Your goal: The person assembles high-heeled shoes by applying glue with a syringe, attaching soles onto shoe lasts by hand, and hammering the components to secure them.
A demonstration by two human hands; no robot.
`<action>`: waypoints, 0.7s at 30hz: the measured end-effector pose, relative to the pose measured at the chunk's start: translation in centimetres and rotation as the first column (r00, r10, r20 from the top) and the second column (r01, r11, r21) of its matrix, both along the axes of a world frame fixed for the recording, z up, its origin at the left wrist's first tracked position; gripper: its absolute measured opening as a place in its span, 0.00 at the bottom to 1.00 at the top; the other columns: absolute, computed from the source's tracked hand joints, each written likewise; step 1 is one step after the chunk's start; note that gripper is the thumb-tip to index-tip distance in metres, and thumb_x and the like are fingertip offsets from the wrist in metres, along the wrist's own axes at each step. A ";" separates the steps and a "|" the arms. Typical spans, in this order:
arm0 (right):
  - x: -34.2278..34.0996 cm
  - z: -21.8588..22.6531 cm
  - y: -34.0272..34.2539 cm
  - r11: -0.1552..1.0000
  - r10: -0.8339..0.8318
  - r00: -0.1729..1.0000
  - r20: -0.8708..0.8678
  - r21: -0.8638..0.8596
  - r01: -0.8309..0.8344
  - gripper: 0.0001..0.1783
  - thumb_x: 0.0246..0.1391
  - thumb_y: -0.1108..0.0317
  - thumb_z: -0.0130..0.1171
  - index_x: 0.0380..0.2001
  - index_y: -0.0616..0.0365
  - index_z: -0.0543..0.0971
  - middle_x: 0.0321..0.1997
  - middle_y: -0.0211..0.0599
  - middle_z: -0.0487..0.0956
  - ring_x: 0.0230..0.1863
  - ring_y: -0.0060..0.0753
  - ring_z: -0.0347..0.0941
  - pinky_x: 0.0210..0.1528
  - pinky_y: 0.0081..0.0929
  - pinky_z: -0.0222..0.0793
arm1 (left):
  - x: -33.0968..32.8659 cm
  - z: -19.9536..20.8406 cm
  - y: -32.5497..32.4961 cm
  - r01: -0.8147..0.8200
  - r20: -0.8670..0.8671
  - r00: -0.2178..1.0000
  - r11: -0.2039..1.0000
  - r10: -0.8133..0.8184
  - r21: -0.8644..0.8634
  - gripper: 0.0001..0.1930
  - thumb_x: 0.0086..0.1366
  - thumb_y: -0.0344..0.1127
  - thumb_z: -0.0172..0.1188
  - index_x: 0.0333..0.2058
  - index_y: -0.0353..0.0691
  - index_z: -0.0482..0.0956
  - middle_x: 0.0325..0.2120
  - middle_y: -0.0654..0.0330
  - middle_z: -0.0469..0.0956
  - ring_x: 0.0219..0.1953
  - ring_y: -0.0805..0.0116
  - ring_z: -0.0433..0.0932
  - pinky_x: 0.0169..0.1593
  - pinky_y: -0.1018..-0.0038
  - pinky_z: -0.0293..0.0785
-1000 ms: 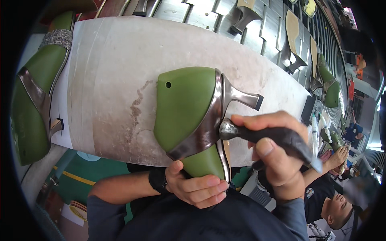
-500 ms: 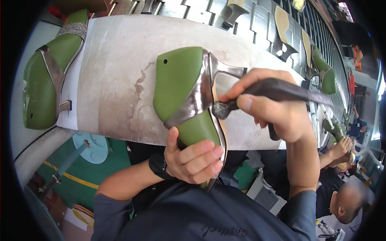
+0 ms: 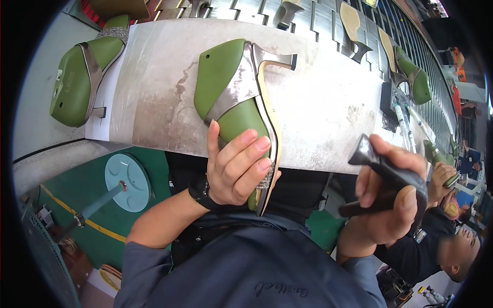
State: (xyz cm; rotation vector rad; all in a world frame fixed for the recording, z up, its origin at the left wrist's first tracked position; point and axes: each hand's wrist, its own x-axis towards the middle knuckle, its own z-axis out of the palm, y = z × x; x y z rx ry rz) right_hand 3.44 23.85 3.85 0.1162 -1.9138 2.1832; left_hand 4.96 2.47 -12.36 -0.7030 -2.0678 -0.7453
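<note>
My left hand (image 3: 236, 167) is wrapped round the front of a high-heeled shoe (image 3: 241, 84) built on a green plastic last (image 3: 221, 72). A shiny bronze-grey band covers its heel end, and a glittery strap shows by my fingers. The slim heel (image 3: 280, 59) points right, and the tan sole faces right. The toe reaches past the table's near edge towards my body. To the right, apart from the shoe, my right hand (image 3: 393, 190) grips dark metal lasting pincers (image 3: 367, 154), their blunt head pointing up and left. Part of the pincers is hidden by my fingers.
A similar shoe on a green last (image 3: 77, 92) lies at the table's (image 3: 154, 97) left. Beyond it runs a metal slatted conveyor (image 3: 323, 23) with soles and heels (image 3: 354, 31). Pens (image 3: 403, 123) stand in a dark holder at the right. A co-worker (image 3: 421, 251) sits far right.
My right hand has drawn the pincers away from the shoe's sole, right and towards me. The shoe in my left hand has shifted slightly, with its heel now in full view.
</note>
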 end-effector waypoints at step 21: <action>-4.1 -7.7 -0.4 0.661 0.703 0.612 0.361 -0.650 -0.375 0.49 0.70 0.30 0.39 0.70 0.68 0.65 0.56 0.62 0.82 0.44 0.60 0.87 0.40 0.40 0.87 | -0.1 7.0 -10.6 0.115 0.074 0.504 0.151 -0.861 0.982 0.38 0.78 0.61 0.51 0.74 0.38 0.62 0.72 0.43 0.65 0.73 0.47 0.66 0.74 0.45 0.62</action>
